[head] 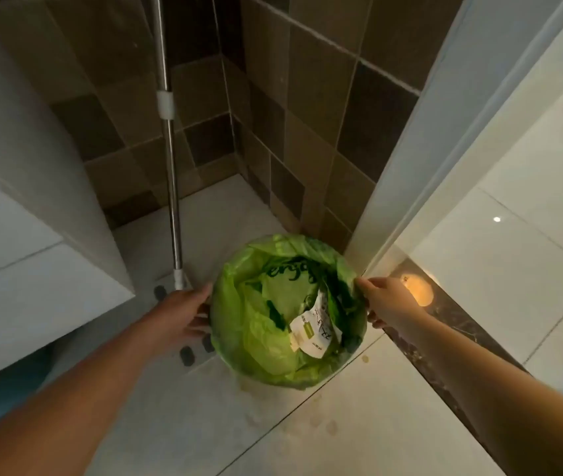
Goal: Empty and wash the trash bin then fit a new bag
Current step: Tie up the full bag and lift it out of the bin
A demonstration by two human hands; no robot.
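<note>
- We counted one trash bin (289, 312), round and seen from above, standing on the pale floor tiles (359, 424) in the corner where the brown tiled wall (307, 115) met a white door frame (421, 149).
- One green bag (263, 341) lined it, folded out over the rim all the way round, with dark lettering across the far inner side that we could only partly read.
- Inside lay one crumpled white paper (312, 333) with a small green patch and print too blurred for us to make out; whatever sat beneath it was hidden by folds of plastic.
- Two bare hands were at the rim. Our left hand (184, 312) was at the left edge with its fingers spread around the side; we could not tell whether they gripped it or only touched it.
- Our right hand (388, 304) pinched the bag's edge on the right side between thumb and curled fingers.
- One mop handle (170, 159), metal with a white collar, stood just behind the bin on the left; its top was cut off by the frame and its foot was hidden behind the left hand.
- One white cabinet (15, 235) filled the left edge, only partly in view.
- One dark stone threshold (451, 324) ran along the right, carrying one round orange patch of light (417, 288).
- The bin's outer wall was hidden by the bag.
</note>
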